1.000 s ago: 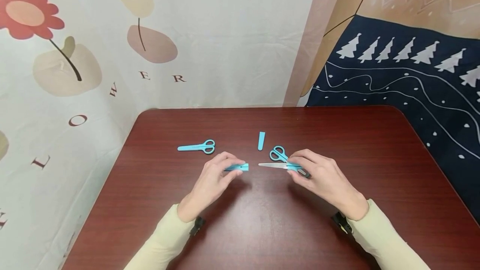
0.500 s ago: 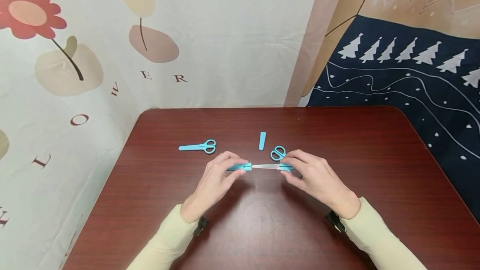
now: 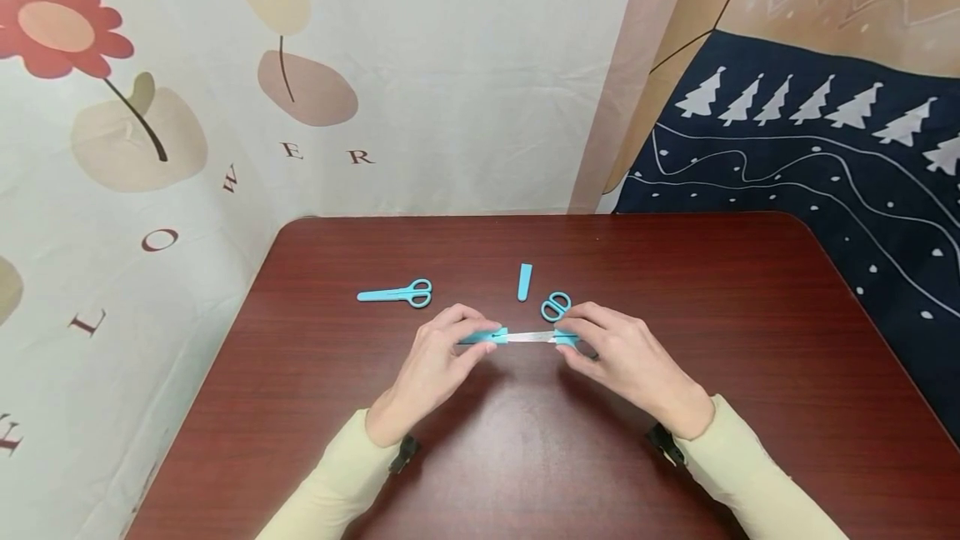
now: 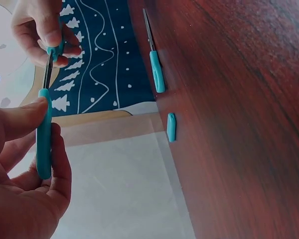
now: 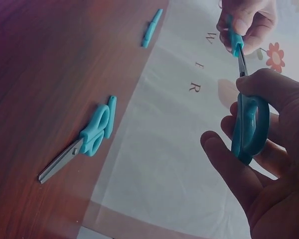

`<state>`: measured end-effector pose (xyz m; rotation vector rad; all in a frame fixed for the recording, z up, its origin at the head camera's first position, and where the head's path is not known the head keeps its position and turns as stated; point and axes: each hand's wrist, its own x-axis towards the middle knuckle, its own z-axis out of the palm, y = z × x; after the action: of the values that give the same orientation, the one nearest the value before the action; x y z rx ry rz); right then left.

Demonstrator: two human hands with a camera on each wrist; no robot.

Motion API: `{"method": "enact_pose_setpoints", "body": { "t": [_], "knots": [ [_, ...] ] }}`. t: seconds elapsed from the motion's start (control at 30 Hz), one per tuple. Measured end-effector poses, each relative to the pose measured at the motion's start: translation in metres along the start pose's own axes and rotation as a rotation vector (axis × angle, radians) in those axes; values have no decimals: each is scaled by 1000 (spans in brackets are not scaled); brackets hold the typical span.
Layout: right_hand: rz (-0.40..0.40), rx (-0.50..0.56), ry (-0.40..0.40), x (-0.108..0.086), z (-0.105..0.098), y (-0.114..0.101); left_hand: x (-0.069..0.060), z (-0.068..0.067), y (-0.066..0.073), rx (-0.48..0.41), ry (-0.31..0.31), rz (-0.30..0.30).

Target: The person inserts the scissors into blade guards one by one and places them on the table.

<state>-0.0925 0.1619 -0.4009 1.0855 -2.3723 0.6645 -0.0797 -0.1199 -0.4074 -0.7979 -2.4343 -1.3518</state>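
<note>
Our left hand has a pinching grip on a blue sheath; our right hand grips blue-handled scissors. Seen from the head, the scissors' long axis runs three to nine o'clock above the surface, blades pointing to nine, into the sheath's mouth.

Above the table, the scissors in my right grip reach left, their tip in the cover held in my left grip. Behind my left grip, the covered scissors lie on the table, handles to the right. The loose cover lies behind the gap between my grips, and the third scissors rest right of it, just behind my right grip.
</note>
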Motion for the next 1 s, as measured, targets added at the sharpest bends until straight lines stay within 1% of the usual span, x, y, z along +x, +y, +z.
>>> {"method": "enact_pose_setpoints", "body": {
  "t": [0.1,0.23,0.47,0.67,1.0],
  "knots": [
    [-5,3,4,1,1,-1,0,1,0,5,4,8],
    [-5,15,5,3,1,-2,0,3,0,8,1,4],
    [17,34,4,4,3,-6,0,5,1,0,1,3],
    [7,41,12,4,6,-7,1,7,2,0,-6,7],
    [4,31,9,6,7,-10,0,9,2,-27,-22,-10]
  ]
}}
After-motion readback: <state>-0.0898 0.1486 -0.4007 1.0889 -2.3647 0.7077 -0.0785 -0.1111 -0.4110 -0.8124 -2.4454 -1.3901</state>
